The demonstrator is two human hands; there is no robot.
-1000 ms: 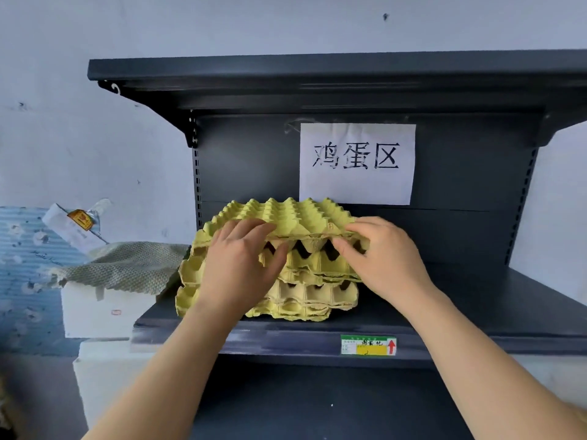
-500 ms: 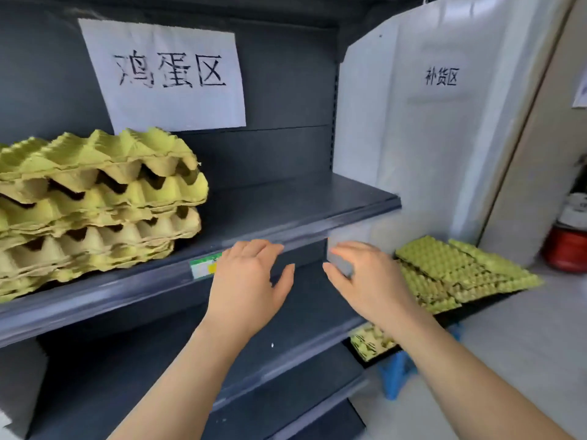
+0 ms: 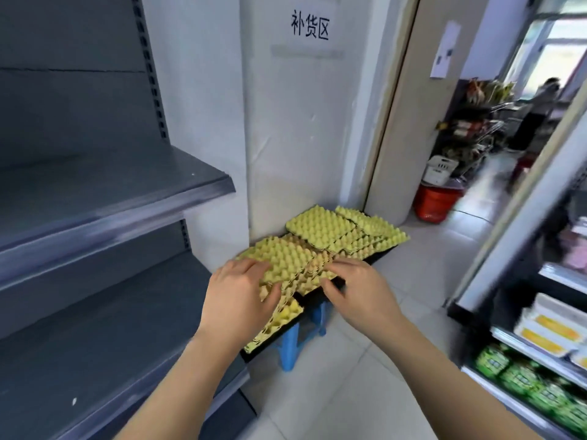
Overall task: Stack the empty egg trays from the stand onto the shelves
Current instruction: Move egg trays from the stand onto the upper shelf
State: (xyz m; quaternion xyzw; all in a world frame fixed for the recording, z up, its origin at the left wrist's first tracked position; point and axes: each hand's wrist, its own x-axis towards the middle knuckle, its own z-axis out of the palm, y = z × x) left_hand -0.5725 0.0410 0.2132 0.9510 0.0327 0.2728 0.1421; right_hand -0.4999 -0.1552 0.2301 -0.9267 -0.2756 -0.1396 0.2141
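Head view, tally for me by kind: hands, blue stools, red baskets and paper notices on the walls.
Hands: 2, left hand, right hand
Blue stool: 1
Red basket: 1
Paper notices: 2
Total: 6

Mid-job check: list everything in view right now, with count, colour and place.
egg trays: several, exact count unclear, yellow-green, in two stacks on the stand
stand: one, black board on a blue stool, against the white wall
shelves: at least two tiers, dark grey, left
paper sign: one, white, on the wall above the stand
basket: one, red, by the doorway
green packs: several, green, lower right shelf
left hand: grips the near stack's left edge
right hand: pinches its right edge
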